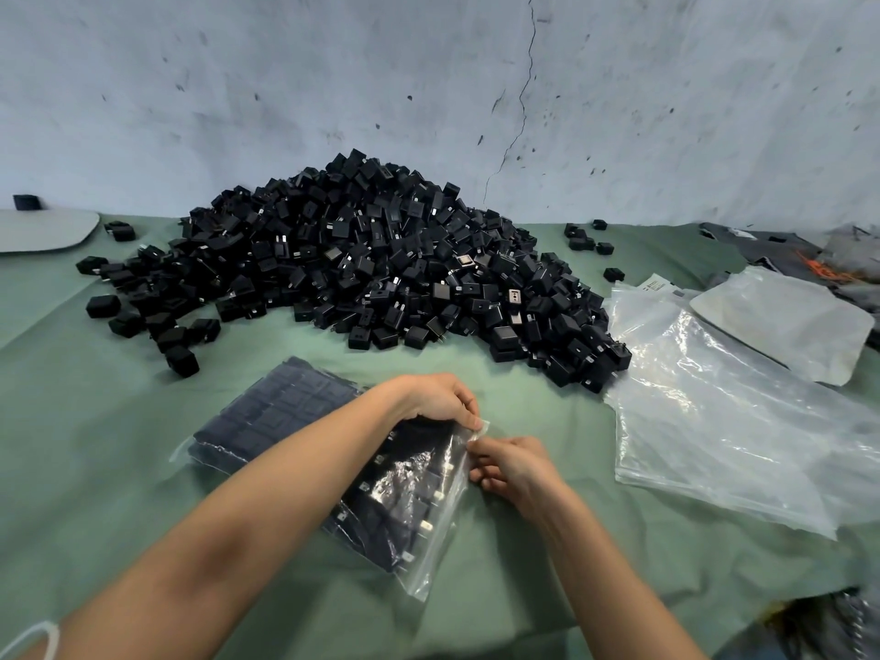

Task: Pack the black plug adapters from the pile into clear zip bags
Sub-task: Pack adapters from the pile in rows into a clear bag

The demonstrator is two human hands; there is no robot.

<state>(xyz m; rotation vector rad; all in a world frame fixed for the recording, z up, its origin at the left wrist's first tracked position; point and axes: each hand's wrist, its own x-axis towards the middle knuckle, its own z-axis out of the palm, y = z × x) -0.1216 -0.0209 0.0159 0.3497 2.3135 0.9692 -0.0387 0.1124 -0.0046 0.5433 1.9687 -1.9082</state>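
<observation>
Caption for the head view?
Left hand and right hand pinch the filled zip bag at its corner; adapter pile behind, empty bags beside.

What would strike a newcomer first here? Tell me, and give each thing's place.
The big pile of black plug adapters at the far middle of the green cloth dominates. Nearer, at the centre, the left hand and right hand pinch the mouth of a filled zip bag. Empty clear bags lie to the right.
</observation>
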